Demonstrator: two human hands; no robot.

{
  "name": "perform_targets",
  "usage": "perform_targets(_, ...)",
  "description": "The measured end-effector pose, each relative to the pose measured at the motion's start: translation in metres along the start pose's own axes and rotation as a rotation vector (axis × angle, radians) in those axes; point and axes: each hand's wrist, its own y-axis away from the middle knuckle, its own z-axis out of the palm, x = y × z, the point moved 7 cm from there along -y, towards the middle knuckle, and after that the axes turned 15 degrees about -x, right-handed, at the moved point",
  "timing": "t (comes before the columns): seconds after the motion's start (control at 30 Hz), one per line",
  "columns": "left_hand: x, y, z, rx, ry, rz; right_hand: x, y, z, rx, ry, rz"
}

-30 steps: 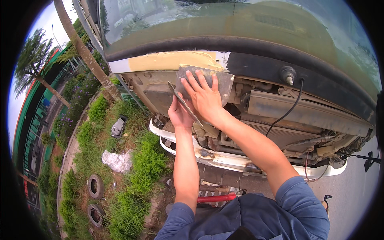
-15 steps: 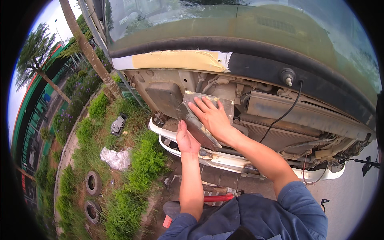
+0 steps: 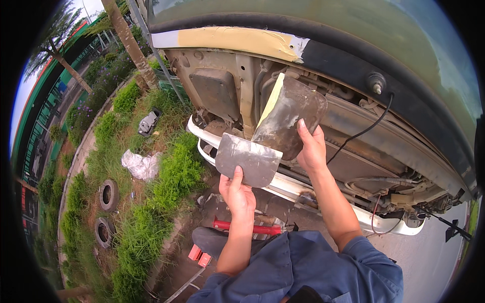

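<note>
dull grey flat metal scraper blade smeared matt, rounded grey mixing board crusted with rough yellowish filler, glossy car body panel patched with matt beige putty

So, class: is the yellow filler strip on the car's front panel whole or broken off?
Broken off: the yellow filler strip ends in a ragged edge, with white beside it.

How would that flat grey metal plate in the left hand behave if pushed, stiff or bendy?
The grey plate looks thin, so probably light and slightly springy. The left hand holds it level by one edge without sagging, suggesting fair stiffness. Smears may make it slippery.
</note>
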Motion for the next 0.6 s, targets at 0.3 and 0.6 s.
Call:
perform_targets(0.3, 0.000, 0.014, -0.030, 0.024, -0.082, -0.016, -0.012, 0.052, 0.060, -0.604, 0.870, -0.089)
perform_targets(0.6, -0.018, 0.041, -0.057, 0.162, -0.153, -0.097, 0.007, 0.096, 0.040, -0.756, 1.115, 0.064)
